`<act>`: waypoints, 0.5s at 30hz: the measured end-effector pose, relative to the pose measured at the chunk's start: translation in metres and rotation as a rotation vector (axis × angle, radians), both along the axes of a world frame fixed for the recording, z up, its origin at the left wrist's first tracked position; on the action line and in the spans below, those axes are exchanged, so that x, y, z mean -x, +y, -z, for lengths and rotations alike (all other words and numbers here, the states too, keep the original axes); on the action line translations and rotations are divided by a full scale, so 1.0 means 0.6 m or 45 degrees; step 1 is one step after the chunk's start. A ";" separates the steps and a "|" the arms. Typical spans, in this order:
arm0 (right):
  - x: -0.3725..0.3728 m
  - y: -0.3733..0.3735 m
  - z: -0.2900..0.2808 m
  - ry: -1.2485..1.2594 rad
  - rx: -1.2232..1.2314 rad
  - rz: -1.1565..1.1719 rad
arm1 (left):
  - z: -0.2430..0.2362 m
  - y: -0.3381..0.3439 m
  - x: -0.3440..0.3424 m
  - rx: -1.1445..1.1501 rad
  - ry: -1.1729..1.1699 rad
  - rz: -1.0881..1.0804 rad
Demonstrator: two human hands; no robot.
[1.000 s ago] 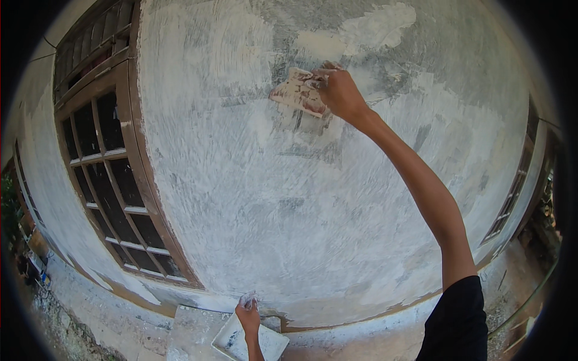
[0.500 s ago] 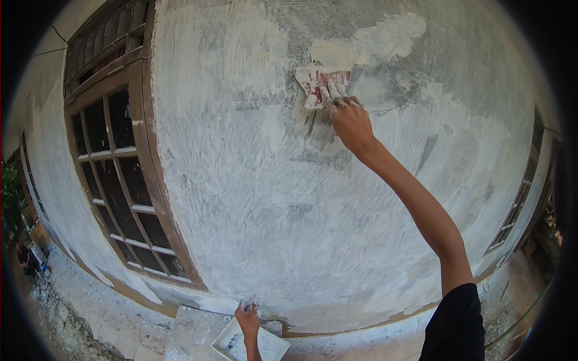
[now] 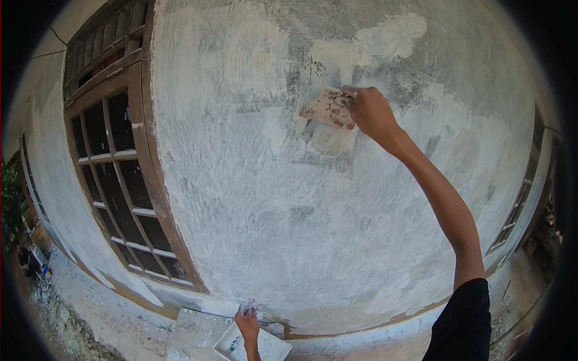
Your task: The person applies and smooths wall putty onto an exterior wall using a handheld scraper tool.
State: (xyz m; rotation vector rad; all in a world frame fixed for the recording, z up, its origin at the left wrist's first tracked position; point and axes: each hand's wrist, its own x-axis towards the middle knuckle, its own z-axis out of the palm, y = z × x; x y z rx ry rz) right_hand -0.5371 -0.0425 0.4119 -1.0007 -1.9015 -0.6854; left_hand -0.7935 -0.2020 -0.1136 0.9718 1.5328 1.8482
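Note:
My right hand (image 3: 371, 109) is closed on a wide putty knife (image 3: 328, 111), its reddish blade smeared with white filler. The blade lies tilted against the grey-white plastered wall (image 3: 259, 198), its broad edge facing down and left. Just above it are thick cream-white patches of filler (image 3: 394, 33). Low in the view, my left hand (image 3: 247, 325) is held close to the foot of the wall, with curled fingers whitened by filler. What those fingers hold, if anything, I cannot make out. A white, shallow tray (image 3: 278, 349) sits behind my left wrist.
A brown wooden window (image 3: 143, 180) with dark panes stands in the wall on the left. Another window (image 3: 521, 180) is at the far right. A concrete slab (image 3: 191, 337) lies by the tray. Pale ledge and rough ground run along the wall's base, with clutter (image 3: 42, 262) at far left.
My right hand has moved down and slightly right, turning the putty knife so its broad edge now points downward instead of up. Some filler is spread lower. My left hand has barely moved.

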 end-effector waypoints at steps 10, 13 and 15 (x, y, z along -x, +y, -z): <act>-0.133 0.014 -0.217 0.474 -0.728 0.179 | 0.010 0.005 0.008 -0.023 -0.049 -0.004; -0.085 0.032 -0.124 0.253 -0.615 0.389 | 0.004 0.011 0.007 -0.029 -0.058 -0.026; -0.045 0.053 -0.020 -0.018 -0.743 0.348 | 0.004 0.013 0.005 -0.023 -0.020 -0.038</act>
